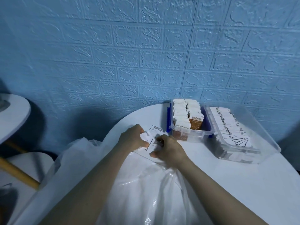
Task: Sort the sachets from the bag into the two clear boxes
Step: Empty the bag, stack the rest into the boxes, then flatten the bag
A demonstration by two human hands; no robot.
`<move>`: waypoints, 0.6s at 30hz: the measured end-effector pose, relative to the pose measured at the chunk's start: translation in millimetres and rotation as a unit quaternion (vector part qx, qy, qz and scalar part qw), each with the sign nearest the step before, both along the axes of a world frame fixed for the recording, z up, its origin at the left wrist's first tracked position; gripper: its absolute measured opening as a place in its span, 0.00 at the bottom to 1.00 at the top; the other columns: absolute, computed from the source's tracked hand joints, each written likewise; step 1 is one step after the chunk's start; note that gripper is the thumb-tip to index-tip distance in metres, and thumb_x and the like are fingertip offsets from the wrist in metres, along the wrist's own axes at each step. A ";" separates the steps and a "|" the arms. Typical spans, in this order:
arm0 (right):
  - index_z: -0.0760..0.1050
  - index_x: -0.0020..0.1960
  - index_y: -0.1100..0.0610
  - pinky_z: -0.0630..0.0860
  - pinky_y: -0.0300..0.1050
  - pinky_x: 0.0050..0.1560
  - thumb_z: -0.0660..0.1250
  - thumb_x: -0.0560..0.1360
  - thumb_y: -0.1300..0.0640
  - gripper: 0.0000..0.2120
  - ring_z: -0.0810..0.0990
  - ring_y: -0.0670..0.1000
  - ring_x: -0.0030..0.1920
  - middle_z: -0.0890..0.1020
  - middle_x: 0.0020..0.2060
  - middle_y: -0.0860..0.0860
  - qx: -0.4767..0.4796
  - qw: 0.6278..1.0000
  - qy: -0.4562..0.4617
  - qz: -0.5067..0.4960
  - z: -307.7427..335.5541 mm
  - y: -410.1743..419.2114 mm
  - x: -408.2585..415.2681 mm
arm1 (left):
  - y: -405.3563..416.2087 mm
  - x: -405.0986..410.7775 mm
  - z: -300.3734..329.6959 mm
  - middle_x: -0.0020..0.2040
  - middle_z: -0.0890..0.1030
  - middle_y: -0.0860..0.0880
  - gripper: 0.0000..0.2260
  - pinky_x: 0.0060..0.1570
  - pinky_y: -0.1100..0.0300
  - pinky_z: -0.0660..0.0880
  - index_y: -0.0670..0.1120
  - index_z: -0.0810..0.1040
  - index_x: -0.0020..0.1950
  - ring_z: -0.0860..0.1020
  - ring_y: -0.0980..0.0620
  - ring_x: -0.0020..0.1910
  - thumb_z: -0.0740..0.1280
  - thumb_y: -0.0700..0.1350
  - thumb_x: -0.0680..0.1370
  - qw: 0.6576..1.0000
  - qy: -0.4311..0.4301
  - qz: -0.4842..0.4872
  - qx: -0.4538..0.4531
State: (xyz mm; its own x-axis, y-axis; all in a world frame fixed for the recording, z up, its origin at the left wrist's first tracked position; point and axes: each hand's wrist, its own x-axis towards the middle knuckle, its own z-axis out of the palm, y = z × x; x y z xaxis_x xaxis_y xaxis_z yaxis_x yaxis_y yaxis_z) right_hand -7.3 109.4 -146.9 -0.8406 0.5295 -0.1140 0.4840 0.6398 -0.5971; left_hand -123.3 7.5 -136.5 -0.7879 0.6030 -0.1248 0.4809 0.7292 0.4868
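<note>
A white plastic bag (146, 189) lies crumpled on the near part of the round white table (243, 184). Just beyond its mouth, my left hand (132, 138) and my right hand (168, 150) both pinch a small bunch of white sachets (151, 143). One more white sachet (42, 129) lies flat on the table behind them. To the right stand two clear boxes: the nearer-left box (191, 132) holds upright white and brown sachets, the right box (253, 143) holds a long row of thin white sachets.
A blue embossed brick wall rises right behind the table. Part of a second white round table (14, 114) with a wooden leg (17, 172) stands at the far left. A blue lid (168, 119) shows under the nearer-left box.
</note>
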 end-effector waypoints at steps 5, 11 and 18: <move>0.70 0.44 0.51 0.72 0.42 0.46 0.72 0.68 0.51 0.11 0.78 0.54 0.49 0.78 0.52 0.51 -0.026 1.000 0.001 -0.016 -0.9 0.5 3.1 | 1.4 -10.0 1.0 0.58 0.79 0.48 0.18 0.51 0.57 0.71 0.47 0.77 0.57 0.76 0.45 0.57 0.75 0.49 0.70 0.999 0.035 0.007 0.036; 0.64 0.48 0.53 0.68 0.45 0.45 0.63 0.76 0.52 0.08 0.71 0.53 0.45 0.78 0.55 0.56 -0.028 0.999 0.029 -0.011 -3.9 2.0 14.5 | 19.2 -24.9 15.1 0.51 0.82 0.46 0.14 0.48 0.56 0.71 0.46 0.79 0.49 0.79 0.44 0.52 0.75 0.52 0.69 0.997 0.044 0.005 0.069; 0.60 0.37 0.47 0.69 0.45 0.43 0.62 0.76 0.54 0.13 0.74 0.55 0.44 0.76 0.42 0.50 -0.046 0.998 0.045 -0.027 -6.1 9.2 30.8 | 42.5 -28.9 7.0 0.69 0.74 0.48 0.28 0.63 0.58 0.64 0.48 0.73 0.69 0.72 0.47 0.65 0.73 0.56 0.72 0.997 0.047 -0.058 0.024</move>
State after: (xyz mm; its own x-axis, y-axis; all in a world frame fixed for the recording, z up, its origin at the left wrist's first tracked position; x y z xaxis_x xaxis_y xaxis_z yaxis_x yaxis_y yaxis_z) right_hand 23.4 118.7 -153.0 -0.8199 0.5655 -0.0895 0.4581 0.5541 -0.6950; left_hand -152.3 50.1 -129.6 -0.7197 0.6940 -0.0222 0.6056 0.6430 0.4688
